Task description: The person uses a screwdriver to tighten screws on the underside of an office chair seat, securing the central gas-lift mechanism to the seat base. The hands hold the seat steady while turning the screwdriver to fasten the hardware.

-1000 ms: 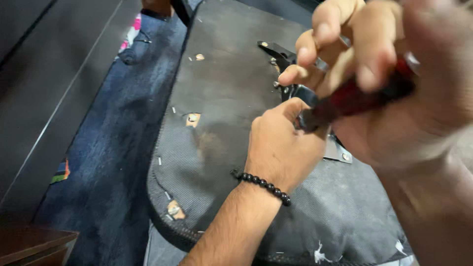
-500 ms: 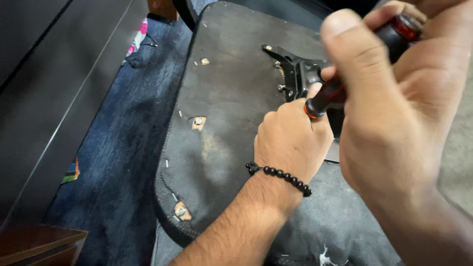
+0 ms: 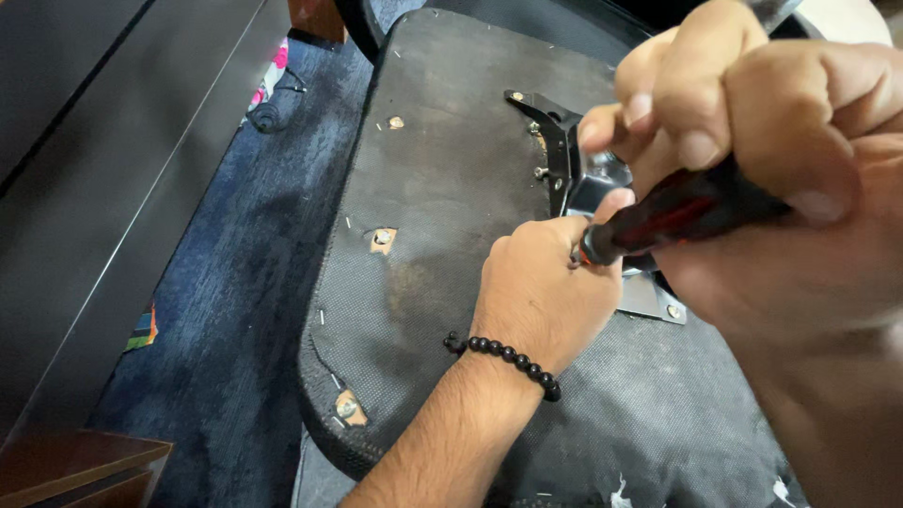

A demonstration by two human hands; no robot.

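Note:
An upturned chair seat [image 3: 451,141] with a black fabric underside lies in front of me. A black metal bracket [image 3: 555,132] and a silver plate [image 3: 649,303] are fixed at its middle. My right hand [image 3: 800,141] is close to the camera, gripping the red-and-black handle of a screwdriver [image 3: 677,212] that slants down to the left. My left hand [image 3: 541,292], with a black bead bracelet [image 3: 513,356] on the wrist, is closed at the handle's lower end against the bracket. The shaft and tip are hidden inside it.
Dark blue carpet [image 3: 235,282] runs along the seat's left side, bordered by a dark cabinet panel [image 3: 85,169]. A brown wooden piece [image 3: 66,466] sits at the bottom left. Torn spots with metal inserts [image 3: 381,238] dot the fabric. A pink patterned object [image 3: 273,75] lies far left.
My right hand has shifted its grip and raised the screwdriver handle to a steeper slant. My left hand stays closed at the bracket. The view has moved slightly.

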